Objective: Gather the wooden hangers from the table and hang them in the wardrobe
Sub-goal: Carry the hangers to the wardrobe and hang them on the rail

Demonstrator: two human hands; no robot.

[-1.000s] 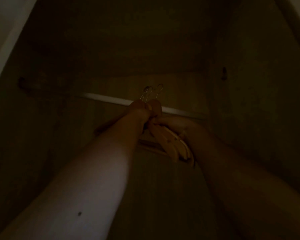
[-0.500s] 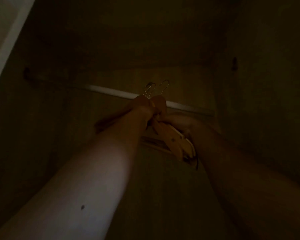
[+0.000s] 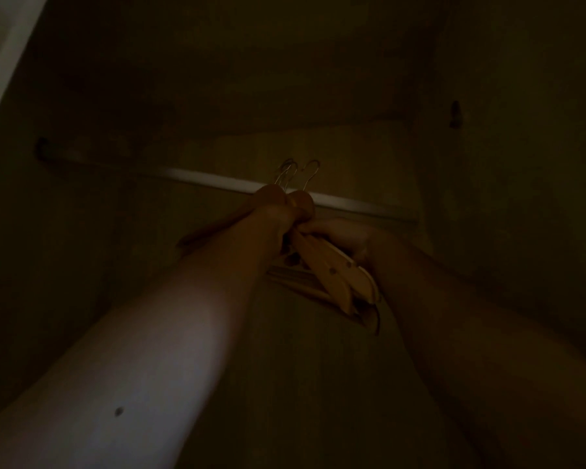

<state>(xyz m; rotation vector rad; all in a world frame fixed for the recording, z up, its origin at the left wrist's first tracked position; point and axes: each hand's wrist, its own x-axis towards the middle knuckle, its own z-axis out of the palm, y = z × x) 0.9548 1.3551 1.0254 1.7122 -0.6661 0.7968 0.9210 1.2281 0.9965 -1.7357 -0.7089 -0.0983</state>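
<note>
Inside a dark wardrobe, a pale rail [image 3: 214, 179] runs from the left wall to the right. Both my arms reach up toward it. My left hand [image 3: 271, 216] grips the necks of a bunch of wooden hangers [image 3: 335, 275], whose metal hooks [image 3: 296, 174] stick up just in front of the rail and slightly above it. My right hand [image 3: 340, 235] holds the same bunch from the right, on the hangers' shoulders. The hooks are not over the rail. How many hangers are in the bunch is hard to tell in the dark.
The wardrobe's back panel [image 3: 318, 150] and a shelf underside [image 3: 251, 79] close the space above. A small bracket [image 3: 455, 113] sits on the right wall. The white door frame edge [image 3: 11, 62] shows at the far left.
Both hands have risen with the hangers, bringing the hooks up to the rail's height. The view tilted slightly upward.
</note>
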